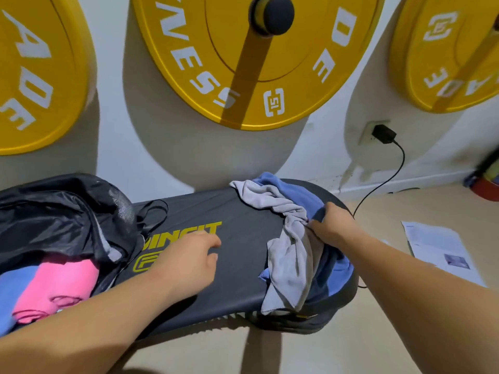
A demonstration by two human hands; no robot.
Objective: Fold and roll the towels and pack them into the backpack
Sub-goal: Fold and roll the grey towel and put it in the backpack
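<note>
My right grip (333,225) clamps the crumpled grey towel (290,257) at its bunched middle, where it lies over the blue towel (299,194) at the table's (237,211) right end; my left grip (189,261) rests slack and empty near the open backpack (54,211); both cloths look light and limp, so I judge the corners a better hold.

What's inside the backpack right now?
A rolled pink towel and a blue towel beside it show in the open mouth of the backpack. Its black flap covers the rest of the inside, so anything deeper cannot be seen.
</note>
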